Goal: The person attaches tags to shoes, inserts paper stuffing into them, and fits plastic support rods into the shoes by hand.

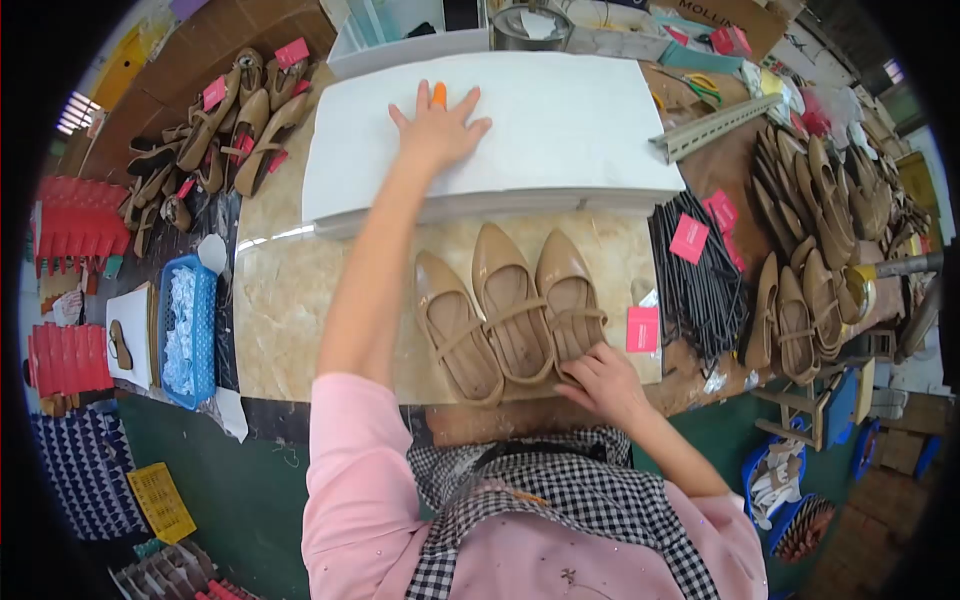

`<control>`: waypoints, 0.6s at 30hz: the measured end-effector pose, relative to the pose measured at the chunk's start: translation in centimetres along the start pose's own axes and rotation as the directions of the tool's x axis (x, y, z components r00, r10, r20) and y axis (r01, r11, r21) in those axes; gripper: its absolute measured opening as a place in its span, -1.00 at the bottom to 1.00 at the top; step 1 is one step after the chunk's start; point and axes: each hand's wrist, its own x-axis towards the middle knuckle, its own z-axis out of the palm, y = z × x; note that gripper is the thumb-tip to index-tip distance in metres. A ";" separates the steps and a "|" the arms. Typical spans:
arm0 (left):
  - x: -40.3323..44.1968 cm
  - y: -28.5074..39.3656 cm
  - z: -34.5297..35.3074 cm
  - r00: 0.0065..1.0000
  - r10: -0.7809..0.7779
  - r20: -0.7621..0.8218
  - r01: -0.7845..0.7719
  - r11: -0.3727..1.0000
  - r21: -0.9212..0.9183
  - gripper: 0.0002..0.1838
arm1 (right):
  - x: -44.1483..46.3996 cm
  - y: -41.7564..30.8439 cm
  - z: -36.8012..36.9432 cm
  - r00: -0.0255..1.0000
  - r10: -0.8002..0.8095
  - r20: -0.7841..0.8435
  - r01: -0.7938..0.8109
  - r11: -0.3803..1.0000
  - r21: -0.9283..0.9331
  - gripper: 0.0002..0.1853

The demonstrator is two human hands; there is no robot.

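At the table's (pixel 310 345) front edge, right hand (pixel 608 384) pinches a tan shoe (pixel 570 268) by its heel; farther back, left hand (pixel 440 130) splays on white paper (pixel 570 125).

Shoe workshop: three tan shoes (pixel 510 295) on worktable (pixel 300 330), shoe heaps (pixel 826 205) at sides, paper stack (pixel 560 120), pink tags (pixel 688 238).

three tan strapped shoes (pixel 513 312) lie side by side, toes toward stacked white paper (pixel 565 125).
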 end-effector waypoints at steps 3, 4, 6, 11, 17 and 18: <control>-0.2 0.8 0.5 0.994 -0.003 -0.110 -0.012 0.991 -0.131 -0.50 | 0.7 -0.7 -2.4 0.989 0.069 -0.132 -0.050 0.989 0.140 -0.56; -0.9 1.6 0.0 0.995 -0.021 -0.094 0.000 0.976 -0.217 -0.52 | 0.8 -1.2 -3.4 0.977 0.100 -0.186 -0.067 0.982 0.176 -0.53; -2.9 4.2 -2.9 0.974 0.063 -0.218 -0.124 0.952 -0.279 -0.80 | 1.8 -1.9 -4.7 0.897 0.321 -0.305 -0.107 0.826 0.553 -0.42; -20.3 14.9 -12.7 0.656 0.715 -0.242 -0.647 0.367 -0.669 -0.85 | 1.9 0.2 -4.3 0.621 0.649 0.439 0.001 -0.561 0.828 -0.33; -23.4 12.0 -9.0 0.900 0.325 -0.290 -0.426 0.518 -0.742 -0.72 | 1.8 -2.0 -3.7 0.787 0.311 0.533 -0.473 -0.250 0.845 -0.38; -23.8 12.2 -9.5 0.909 0.324 -0.263 -0.408 0.563 -0.718 -0.69 | 2.2 -1.4 -3.9 0.805 0.358 0.474 -0.484 -0.066 0.872 -0.34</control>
